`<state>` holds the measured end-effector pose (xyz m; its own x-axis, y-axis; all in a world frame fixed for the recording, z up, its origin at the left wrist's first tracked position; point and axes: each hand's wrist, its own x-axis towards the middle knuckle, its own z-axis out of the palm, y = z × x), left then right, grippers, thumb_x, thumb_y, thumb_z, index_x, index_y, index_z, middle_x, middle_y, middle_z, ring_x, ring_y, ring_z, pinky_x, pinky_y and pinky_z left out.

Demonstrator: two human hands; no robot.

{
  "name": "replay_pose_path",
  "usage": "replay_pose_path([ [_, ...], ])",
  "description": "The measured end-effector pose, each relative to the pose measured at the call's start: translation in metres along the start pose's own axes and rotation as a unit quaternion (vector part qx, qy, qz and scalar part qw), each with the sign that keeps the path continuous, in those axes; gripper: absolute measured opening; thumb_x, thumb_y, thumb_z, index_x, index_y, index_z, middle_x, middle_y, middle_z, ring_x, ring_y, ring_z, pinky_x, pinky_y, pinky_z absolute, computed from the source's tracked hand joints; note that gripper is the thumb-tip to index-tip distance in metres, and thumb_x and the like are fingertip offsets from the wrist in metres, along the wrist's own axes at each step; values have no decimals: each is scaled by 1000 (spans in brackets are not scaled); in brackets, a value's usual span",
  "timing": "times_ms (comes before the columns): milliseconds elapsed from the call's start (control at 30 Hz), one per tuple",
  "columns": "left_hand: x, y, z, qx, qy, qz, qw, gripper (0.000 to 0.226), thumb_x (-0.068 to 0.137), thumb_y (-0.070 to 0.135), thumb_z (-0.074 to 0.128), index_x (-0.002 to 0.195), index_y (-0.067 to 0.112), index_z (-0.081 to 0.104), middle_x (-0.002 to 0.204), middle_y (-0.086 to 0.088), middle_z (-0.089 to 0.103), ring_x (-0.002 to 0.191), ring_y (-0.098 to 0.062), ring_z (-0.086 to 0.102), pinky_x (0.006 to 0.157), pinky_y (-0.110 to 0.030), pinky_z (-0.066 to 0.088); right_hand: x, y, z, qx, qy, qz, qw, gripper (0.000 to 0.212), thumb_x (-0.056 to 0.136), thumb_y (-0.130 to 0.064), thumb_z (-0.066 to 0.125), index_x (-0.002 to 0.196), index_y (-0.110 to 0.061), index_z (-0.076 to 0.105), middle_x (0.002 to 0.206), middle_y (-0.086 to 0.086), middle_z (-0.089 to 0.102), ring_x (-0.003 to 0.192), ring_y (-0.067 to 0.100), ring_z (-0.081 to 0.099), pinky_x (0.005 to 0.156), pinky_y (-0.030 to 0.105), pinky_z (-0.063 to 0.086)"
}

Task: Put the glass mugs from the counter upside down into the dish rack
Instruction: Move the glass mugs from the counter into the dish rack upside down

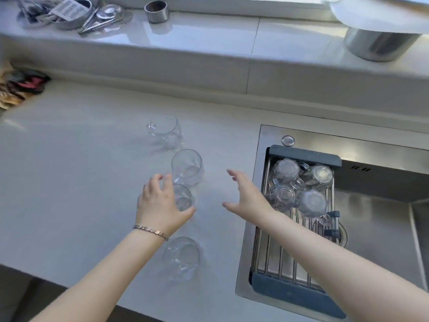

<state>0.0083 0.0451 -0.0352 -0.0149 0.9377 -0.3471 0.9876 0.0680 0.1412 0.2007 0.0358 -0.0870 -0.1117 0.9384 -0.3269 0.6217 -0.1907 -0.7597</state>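
Note:
Several clear glass mugs stand upright in a row on the white counter (pixel 69 173): the farthest mug (pixel 166 131), a second mug (pixel 187 167), a third mug (pixel 183 198) and the nearest mug (pixel 182 256). My left hand (pixel 160 205), with a bracelet on the wrist, curls its fingers and thumb around the third mug, which rests on the counter. My right hand (pixel 246 196) hovers open, fingers spread, between the row and the dish rack (pixel 285 291). Several mugs (pixel 286 170) sit upside down at the rack's far end.
The rack lies over the left part of a steel sink (pixel 376 228). A raised ledge at the back carries a metal cup (pixel 156 11), utensils (pixel 69 15) and a steel pot (pixel 376 43) under a white lid. Crumpled cloth (pixel 16 89) lies at the far left.

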Motion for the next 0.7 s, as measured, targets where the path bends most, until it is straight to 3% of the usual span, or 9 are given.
replay_pose_path([
  [67, 2, -14, 0, 9, -43, 0, 999, 101, 68, 57, 69, 145, 19, 17, 145, -4, 30, 132, -24, 37, 103, -36, 39, 30, -20, 13, 34, -22, 7, 999, 94, 74, -12, 75, 146, -14, 15, 152, 5, 25, 140, 18, 26, 115, 34, 27],
  [167, 6, -24, 6, -13, -61, 16, 998, 92, 69, 55, 69, 142, 22, 23, 143, 2, 39, 130, -20, 44, 99, -35, 42, 67, -40, 28, 45, -35, 6, 998, 104, 68, -13, 80, 147, -14, 12, 154, 6, 22, 143, 19, 21, 114, 26, 20],
  [300, 12, -31, 12, -94, -46, 16, 994, 85, 66, 44, 75, 136, 23, 32, 138, 4, 46, 125, -18, 50, 96, -34, 46, 88, -50, 44, 91, 5, 0, 996, 90, 63, -11, 83, 137, -14, 33, 143, 4, 42, 132, 19, 40, 96, 17, 30],
  [367, 12, -31, 13, -121, -36, 15, 992, 84, 65, 39, 77, 134, 21, 34, 136, 3, 48, 123, -17, 51, 95, -33, 46, 86, -48, 47, 109, 23, 11, 994, 85, 63, -13, 82, 133, -16, 35, 138, 0, 48, 125, 19, 47, 92, 21, 35],
  [600, -2, -14, 11, -188, 26, 40, 981, 83, 61, 24, 82, 132, 12, 40, 131, -5, 49, 121, -21, 51, 98, -35, 44, 2, -1, 6, 213, 169, 68, 960, 84, 58, -18, 85, 125, -22, 35, 118, 2, 49, 115, 19, 50, 95, 23, 36],
  [700, -15, 4, 2, -230, 62, 84, 968, 82, 59, 15, 83, 129, 7, 42, 126, -8, 49, 119, -21, 52, 95, -28, 41, -66, 21, -32, 211, 150, 108, 960, 78, 55, -26, 81, 120, -32, 38, 109, -4, 52, 103, 13, 52, 85, 24, 42],
])
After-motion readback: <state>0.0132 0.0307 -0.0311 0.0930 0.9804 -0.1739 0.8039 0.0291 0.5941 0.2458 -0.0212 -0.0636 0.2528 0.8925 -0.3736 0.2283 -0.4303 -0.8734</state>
